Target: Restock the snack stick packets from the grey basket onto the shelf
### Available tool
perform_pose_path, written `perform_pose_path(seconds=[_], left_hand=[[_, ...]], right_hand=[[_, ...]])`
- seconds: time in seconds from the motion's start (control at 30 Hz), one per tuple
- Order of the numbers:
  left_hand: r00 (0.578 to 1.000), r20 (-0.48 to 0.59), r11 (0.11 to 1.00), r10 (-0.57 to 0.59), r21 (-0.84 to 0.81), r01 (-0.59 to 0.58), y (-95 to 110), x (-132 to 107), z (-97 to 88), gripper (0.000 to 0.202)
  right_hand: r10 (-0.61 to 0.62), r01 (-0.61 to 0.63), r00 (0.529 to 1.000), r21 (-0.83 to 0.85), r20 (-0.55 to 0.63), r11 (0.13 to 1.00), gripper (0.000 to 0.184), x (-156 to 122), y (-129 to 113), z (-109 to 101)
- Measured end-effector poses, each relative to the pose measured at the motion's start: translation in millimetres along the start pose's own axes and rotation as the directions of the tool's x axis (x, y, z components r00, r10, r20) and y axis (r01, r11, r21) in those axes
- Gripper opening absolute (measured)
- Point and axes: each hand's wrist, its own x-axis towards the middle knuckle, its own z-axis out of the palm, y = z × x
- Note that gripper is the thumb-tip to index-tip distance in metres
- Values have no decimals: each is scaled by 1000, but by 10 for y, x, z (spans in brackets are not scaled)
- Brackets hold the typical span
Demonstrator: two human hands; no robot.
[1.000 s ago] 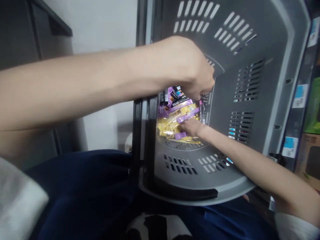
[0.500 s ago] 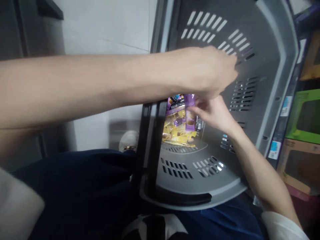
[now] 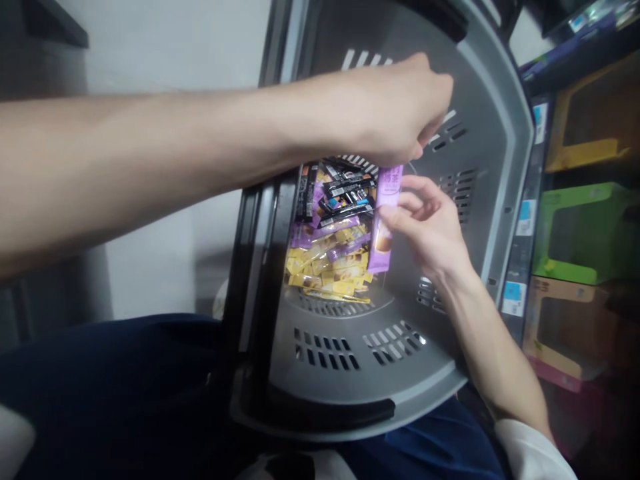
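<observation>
My right hand (image 3: 430,223) pinches a long purple sachet (image 3: 384,230) between thumb and fingers, holding it upright over a grey basket (image 3: 345,383). The sachet's top end goes out of sight under my left hand (image 3: 413,110). My left hand reaches across from the left, its fingers curled closed with the back of the hand toward me; what lies inside them is hidden. Below, at the bottom of the basket, is a pile of yellow sachets (image 3: 330,270), purple sachets (image 3: 305,235) and black sachets (image 3: 347,187).
The basket has slotted walls, a pale rim and a black handle (image 3: 345,413) on the near side. On the right, shelves hold a green display box (image 3: 565,263), a tan box (image 3: 550,290) and a yellow box (image 3: 585,157). Price tags (image 3: 513,298) line the shelf edge. Pale floor (image 3: 160,267) lies at left.
The view has shifted, so the basket sits further left. My left hand has lifted away slightly from my right, showing more of the purple sachet and the black sachets below.
</observation>
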Motion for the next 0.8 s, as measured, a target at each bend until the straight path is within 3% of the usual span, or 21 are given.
perform_pose_path(seconds=[0.13,0.4,0.8], left_hand=[[990,-87,989,112,-84,-119,-74,28,-7,25],[977,-139,981,165,-80,-177,-27,12,-19,29],[966,-197,974,170,-112,-194,9,0,7,29]], right_hand=[[22,-22,1000,26,15,999,53,-24,-29,-24],[-9,9,1000,-12,7,1000,36,-48,-95,-46],[54,-55,998,55,13,997,47,-7,-59,-88]])
